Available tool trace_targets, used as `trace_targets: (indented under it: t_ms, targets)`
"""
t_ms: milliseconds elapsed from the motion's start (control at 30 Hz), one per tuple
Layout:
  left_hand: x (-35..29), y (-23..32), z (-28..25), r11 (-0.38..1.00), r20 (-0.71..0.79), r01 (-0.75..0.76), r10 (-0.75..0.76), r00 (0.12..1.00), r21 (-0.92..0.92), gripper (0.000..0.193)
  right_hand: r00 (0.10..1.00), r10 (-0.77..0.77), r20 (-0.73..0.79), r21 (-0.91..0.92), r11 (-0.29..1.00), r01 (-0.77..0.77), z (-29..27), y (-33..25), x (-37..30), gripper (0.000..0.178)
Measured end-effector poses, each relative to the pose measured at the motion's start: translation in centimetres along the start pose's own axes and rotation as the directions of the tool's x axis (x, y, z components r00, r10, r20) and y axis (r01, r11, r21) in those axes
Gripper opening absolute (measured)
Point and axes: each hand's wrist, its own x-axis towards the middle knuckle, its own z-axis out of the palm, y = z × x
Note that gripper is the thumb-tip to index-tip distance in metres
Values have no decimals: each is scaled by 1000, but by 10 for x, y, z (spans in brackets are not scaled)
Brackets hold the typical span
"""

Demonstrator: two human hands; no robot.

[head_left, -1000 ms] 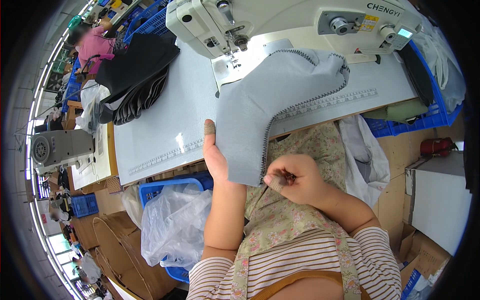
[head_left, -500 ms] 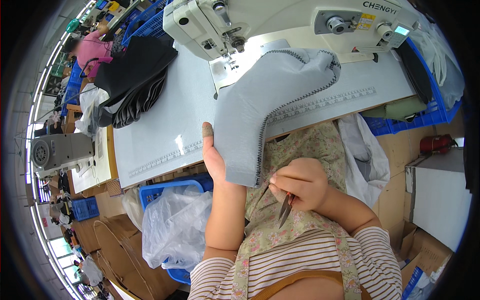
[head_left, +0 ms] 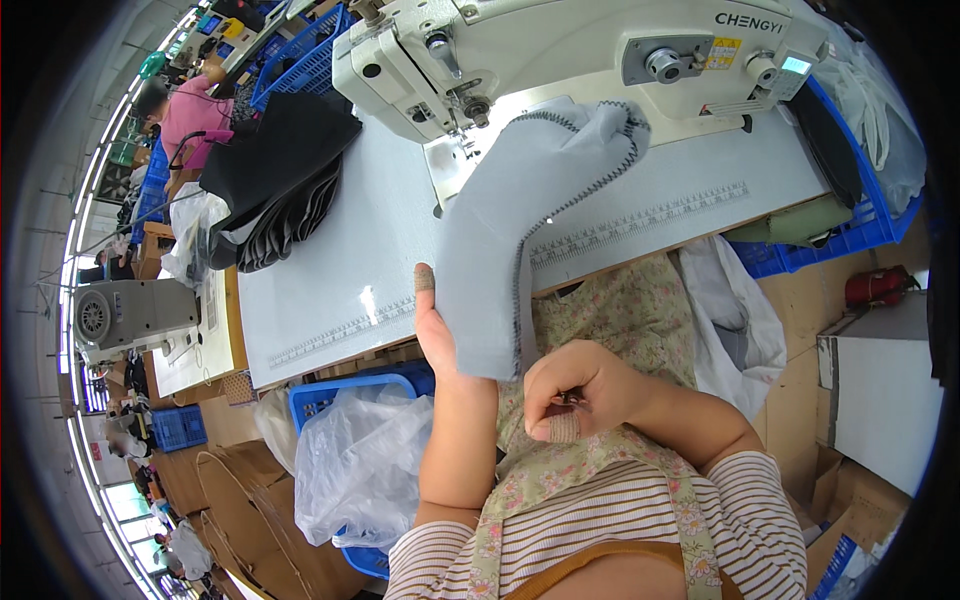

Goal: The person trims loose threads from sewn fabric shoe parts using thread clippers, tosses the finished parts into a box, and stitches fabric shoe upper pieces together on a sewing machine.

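A light grey, boot-shaped fabric lining (head_left: 490, 230) with dark zigzag stitching along its edge stretches from my left hand to the sewing machine (head_left: 560, 70). My left hand (head_left: 437, 338) supports its narrow lower end. The wrapped thumb stands along the fabric's left side, while the other fingers are hidden by the lining. Just right of that end, my right hand (head_left: 590, 390) is curled closed, with a wrapped thumb. Dark metal of the thread snips (head_left: 570, 399) shows within the curled fingers; most of the tool is hidden.
A stack of black fabric pieces (head_left: 285, 180) lies on the table's (head_left: 390, 240) left. Below stands a blue basket (head_left: 360, 388) with clear plastic bags. Another blue crate (head_left: 800, 255) is at the right. A person in pink (head_left: 195, 115) sits at the far left.
My right hand has turned over and curled in, so the snips' blades no longer show. The lining's far end has shifted slightly left and looks narrower; my left hand stays beneath it.
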Motion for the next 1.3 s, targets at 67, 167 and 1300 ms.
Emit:
trace_targets:
  t_ms: [67,167,1300]
  targets:
    - [2,-1,6,988,-134,-118,130,982,97,49,997,77,-7,-26,997,-77,1,-1,-2,12]
    - [2,3,3,973,-118,-131,155,981,190,49,958,-142,-247,-247,966,79,0,-3,-5,18]
    - [1,0,4,987,-162,-64,89,983,149,47,947,187,-260,-272,927,-258,-17,-8,-5,9]
